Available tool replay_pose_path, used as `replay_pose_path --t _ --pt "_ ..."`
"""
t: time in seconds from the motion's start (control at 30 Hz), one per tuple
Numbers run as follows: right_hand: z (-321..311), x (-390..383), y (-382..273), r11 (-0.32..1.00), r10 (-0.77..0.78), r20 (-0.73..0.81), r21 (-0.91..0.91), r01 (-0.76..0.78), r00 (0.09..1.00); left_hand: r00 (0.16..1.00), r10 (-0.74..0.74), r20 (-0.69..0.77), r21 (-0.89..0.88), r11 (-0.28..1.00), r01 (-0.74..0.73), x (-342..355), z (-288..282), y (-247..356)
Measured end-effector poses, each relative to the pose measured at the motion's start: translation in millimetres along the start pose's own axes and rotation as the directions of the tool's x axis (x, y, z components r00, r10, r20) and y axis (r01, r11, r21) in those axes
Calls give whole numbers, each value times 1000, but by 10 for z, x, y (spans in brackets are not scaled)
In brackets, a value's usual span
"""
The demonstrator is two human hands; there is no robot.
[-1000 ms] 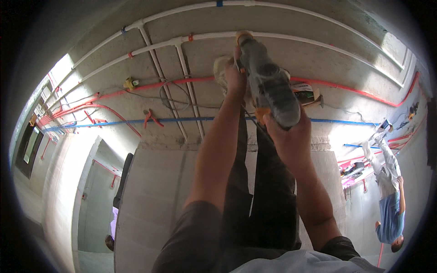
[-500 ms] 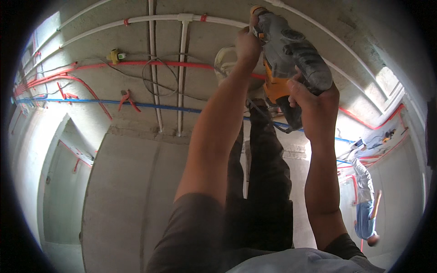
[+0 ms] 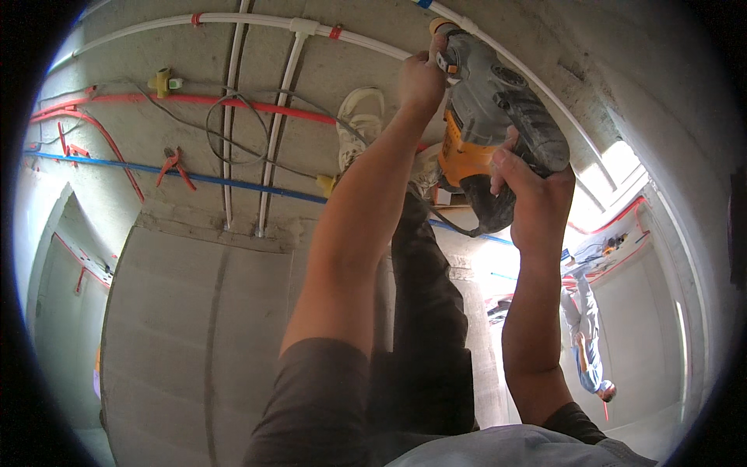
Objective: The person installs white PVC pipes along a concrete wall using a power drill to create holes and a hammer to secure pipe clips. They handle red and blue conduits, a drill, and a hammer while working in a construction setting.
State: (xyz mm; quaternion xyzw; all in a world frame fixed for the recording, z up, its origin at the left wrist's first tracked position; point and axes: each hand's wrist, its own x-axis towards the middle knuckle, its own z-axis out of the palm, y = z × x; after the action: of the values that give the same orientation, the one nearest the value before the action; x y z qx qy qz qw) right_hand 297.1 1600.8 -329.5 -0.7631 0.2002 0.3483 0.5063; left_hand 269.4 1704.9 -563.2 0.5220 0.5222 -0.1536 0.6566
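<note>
A dusty grey and orange rotary hammer drill (image 3: 489, 107) is held in both hands, its front end near the top of the view. My left hand (image 3: 421, 86) grips the front of the drill. My right hand (image 3: 536, 190) is closed around its rear handle. A dark cord hangs from the drill's back. Beneath my left forearm one pale trainer (image 3: 360, 121) stands on the concrete floor (image 3: 296, 148); the other shoe is mostly hidden behind that arm and the drill.
White pipes (image 3: 282, 132), red conduit (image 3: 194, 100) and blue pipe (image 3: 140, 166) cross the floor. Red-handled pliers (image 3: 176, 166), a looped grey cable (image 3: 244, 160) and a yellow tool (image 3: 162, 83) lie to the left. A co-worker (image 3: 585, 327) stands beyond, at right. A doorway (image 3: 68, 257) is at far left.
The drill and my hands have shifted rightward in the view, the drill showing more of its orange side. The pipes have shifted left and up. More of my left shoe shows.
</note>
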Motion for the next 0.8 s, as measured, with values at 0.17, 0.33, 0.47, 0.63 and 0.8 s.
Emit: replay_pose_path --t 0.17,0.33,0.47,0.63,0.8 --pt "44 -3 -58 999 25 30 -24 -25 999 997 -33 -67 -5 999 33 13 -123 11" --pt "192 -8 -76 996 85 77 25 -87 993 995 -12 -103 -47 999 7 -66 -344 170" --pt "340 -1 -134 999 38 87 -9 -37 995 991 13 -133 24 1000 -9 125 -474 47" --pt "384 -58 -198 996 89 74 -11 -88 993 991 22 -133 -2 1000 -23 205 -438 -38" --pt "353 -182 -225 997 73 -22 -11 -74 997 999 15 -33 -55 998 -17 0 -310 49"
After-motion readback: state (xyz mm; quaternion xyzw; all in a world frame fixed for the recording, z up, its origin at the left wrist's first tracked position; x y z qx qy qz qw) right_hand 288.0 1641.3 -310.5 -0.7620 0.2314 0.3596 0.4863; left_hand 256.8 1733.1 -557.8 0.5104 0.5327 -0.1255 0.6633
